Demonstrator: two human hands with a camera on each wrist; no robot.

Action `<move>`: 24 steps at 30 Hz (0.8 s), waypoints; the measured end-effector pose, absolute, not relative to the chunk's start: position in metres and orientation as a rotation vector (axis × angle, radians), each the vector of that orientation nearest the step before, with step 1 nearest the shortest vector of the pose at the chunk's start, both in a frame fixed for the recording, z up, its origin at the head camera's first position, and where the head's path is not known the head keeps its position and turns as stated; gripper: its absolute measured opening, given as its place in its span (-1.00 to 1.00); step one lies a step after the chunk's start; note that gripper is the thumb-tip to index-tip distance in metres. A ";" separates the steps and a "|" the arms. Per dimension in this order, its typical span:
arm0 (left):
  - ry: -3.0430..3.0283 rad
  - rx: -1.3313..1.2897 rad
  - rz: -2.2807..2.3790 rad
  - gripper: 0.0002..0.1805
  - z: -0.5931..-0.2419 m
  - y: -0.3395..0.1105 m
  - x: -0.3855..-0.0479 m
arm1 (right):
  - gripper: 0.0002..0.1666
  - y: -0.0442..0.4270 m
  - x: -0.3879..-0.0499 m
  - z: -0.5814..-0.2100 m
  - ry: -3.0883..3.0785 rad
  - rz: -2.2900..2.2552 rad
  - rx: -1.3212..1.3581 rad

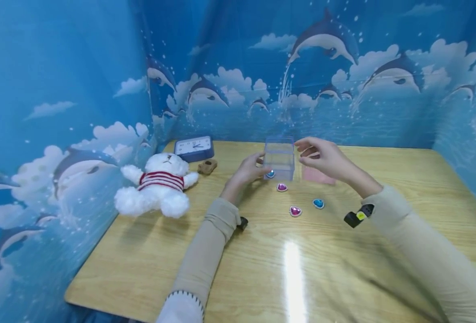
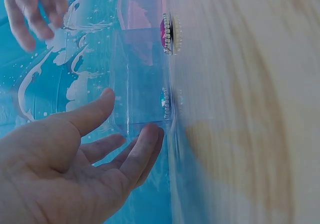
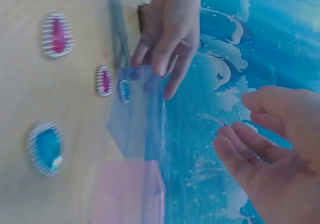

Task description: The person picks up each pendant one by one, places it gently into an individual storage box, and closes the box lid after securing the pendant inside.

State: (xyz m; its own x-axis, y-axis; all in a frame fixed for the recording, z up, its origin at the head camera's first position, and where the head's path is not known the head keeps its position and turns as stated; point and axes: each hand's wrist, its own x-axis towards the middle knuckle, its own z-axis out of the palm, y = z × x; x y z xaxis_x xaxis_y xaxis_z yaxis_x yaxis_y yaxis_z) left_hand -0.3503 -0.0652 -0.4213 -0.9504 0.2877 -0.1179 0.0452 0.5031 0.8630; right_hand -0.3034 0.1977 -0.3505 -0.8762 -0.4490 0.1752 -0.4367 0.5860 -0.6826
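Observation:
A clear, see-through box (image 1: 279,162) stands on the table between the hands. My left hand (image 1: 249,169) is at its left end, fingers loosely bent and spread; in the left wrist view that hand (image 2: 85,159) holds nothing, and contact with the box is unclear. A blue gem (image 1: 271,173) with a beaded silver rim lies by the thumb; whether inside the box or before it, I cannot tell. My right hand (image 1: 323,158) hovers right of the box with relaxed fingers and nothing in them. Beneath it is a pink see-through box (image 3: 127,191), partly covered in the head view.
Two pink gems (image 1: 282,187) and another blue gem (image 1: 318,203) lie nearer on the wooden table (image 1: 262,269). At the left are a white plush bear (image 1: 159,184) in a striped shirt, a blue clock (image 1: 194,148) and a small brown object (image 1: 207,166). Dolphin-print curtains border the table.

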 end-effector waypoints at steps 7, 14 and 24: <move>2.497 0.263 1.431 -0.18 -0.420 -0.066 -0.350 | -0.52 0.221 -0.281 -0.376 2.717 -1.093 -1.007; 2.494 0.301 1.440 -0.21 -0.421 -0.066 -0.349 | -0.44 0.231 -0.271 -0.394 2.677 -0.909 -1.034; 2.498 0.295 1.423 -0.19 -0.423 -0.065 -0.354 | -0.46 0.237 -0.265 -0.405 2.661 -0.692 -1.209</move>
State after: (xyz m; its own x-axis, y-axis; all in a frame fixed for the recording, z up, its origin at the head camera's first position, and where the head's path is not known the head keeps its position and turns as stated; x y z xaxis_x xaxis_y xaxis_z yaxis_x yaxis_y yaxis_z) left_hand -0.3536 -0.0649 -0.4233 -0.9480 0.2964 -0.1164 0.0509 0.5020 0.8634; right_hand -0.2646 0.2367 -0.4055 -0.6680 -0.7415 0.0625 -0.6781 0.5720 -0.4615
